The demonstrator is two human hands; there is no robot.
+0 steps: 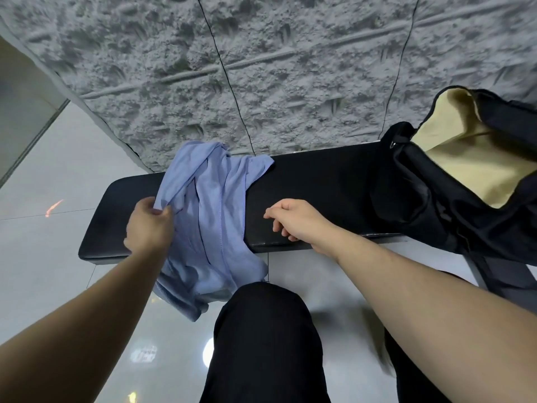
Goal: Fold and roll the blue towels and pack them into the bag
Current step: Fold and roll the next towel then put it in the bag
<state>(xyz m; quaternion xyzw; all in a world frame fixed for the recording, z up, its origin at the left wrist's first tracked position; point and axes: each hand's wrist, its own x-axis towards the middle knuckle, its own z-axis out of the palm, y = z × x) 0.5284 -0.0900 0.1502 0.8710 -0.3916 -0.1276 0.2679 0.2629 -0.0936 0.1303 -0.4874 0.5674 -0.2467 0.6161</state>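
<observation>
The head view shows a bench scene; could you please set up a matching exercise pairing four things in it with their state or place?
Things:
1. blue towels
2. bag
3. left hand
4. right hand

States:
A. lies open at the right end of the bench, pale lining showing
B. grips an edge of blue cloth
C. crumpled in a heap, hanging over the bench's near edge
D. holds nothing, fingers loosely curled above the bench

Pairs: 1-C, 2-A, 3-B, 4-D

A crumpled, unfolded light-blue cloth towel (215, 205) lies draped across a black padded bench, its near end hanging over the front edge. At the bench's right end, a black fabric bag with tan lining (453, 181) gapes open.
</observation>
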